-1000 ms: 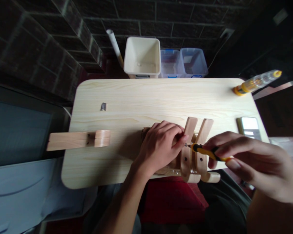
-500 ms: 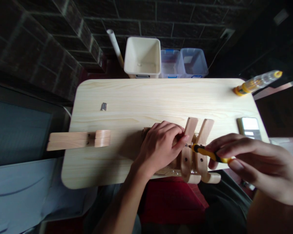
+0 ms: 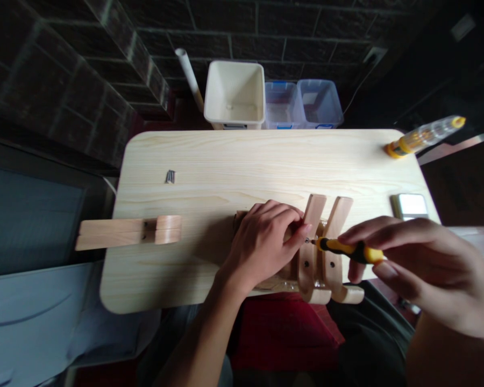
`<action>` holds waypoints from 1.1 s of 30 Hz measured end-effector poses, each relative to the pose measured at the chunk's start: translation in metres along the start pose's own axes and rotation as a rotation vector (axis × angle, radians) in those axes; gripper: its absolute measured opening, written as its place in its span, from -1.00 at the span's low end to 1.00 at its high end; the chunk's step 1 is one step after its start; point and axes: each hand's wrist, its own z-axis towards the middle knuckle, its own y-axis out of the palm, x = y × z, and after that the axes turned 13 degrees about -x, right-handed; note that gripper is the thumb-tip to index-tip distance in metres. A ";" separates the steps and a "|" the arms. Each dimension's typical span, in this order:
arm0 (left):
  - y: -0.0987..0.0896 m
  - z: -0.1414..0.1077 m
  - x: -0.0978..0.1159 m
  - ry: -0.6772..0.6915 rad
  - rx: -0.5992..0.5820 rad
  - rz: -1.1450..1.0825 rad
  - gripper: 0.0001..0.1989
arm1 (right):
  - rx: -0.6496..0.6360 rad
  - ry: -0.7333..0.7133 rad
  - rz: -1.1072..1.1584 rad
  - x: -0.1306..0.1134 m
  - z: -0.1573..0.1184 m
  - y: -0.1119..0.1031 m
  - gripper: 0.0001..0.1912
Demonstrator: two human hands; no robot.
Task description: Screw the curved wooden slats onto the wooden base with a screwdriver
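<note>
My right hand [image 3: 423, 269] grips a yellow and black screwdriver [image 3: 349, 250] at its handle end. Its tip meets a screw head [image 3: 307, 241] in the nearer of two curved wooden hooks [image 3: 310, 277]. My left hand [image 3: 264, 242] wraps over a brown block [image 3: 288, 285], which looks partly covered in clear film, and its thumb presses against that same hook by the screw. The second wooden hook [image 3: 334, 279] lies alongside to the right, with a dark hole in its lower part. Most of the block is hidden under my left hand.
Several loose screws [image 3: 170, 177] lie at the table's [image 3: 266, 161] upper left. Two more wooden pieces [image 3: 116, 234] overhang the left edge. A clear yellow-capped tube [image 3: 425, 137] and a phone-like device [image 3: 411, 207] are at right. Plastic bins [image 3: 234, 115] stand beyond.
My right hand's fingers have shifted round the screwdriver handle, with the fingertips spread a little differently. The screwdriver tip stays at the screw. My left hand and the hooks look unmoved.
</note>
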 end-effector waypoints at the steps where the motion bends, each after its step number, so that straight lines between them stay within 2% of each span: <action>1: 0.000 0.000 0.000 0.000 0.004 -0.001 -0.75 | -0.012 -0.010 -0.014 0.000 0.000 -0.001 -0.63; 6: 0.001 0.000 0.000 0.001 0.005 -0.011 -0.76 | -0.007 0.032 -0.105 -0.006 0.003 -0.001 -0.76; 10: 0.000 0.000 0.000 0.002 0.006 -0.005 -0.75 | 0.019 0.036 -0.125 -0.008 0.004 -0.001 -0.74; 15: 0.000 0.000 0.000 0.000 0.003 -0.002 -0.75 | -0.054 0.013 -0.174 -0.006 0.004 -0.004 -0.74; 22: 0.001 0.000 0.000 -0.008 0.008 -0.008 -0.75 | -0.033 0.000 -0.125 -0.003 0.002 -0.004 -0.72; 26: 0.001 0.000 0.000 -0.010 0.014 -0.018 -0.75 | -0.013 0.045 -0.152 -0.005 -0.001 -0.004 -0.72; 33: 0.002 0.000 0.001 -0.014 0.020 -0.001 -0.79 | -0.044 0.025 -0.119 -0.001 -0.002 -0.004 -0.64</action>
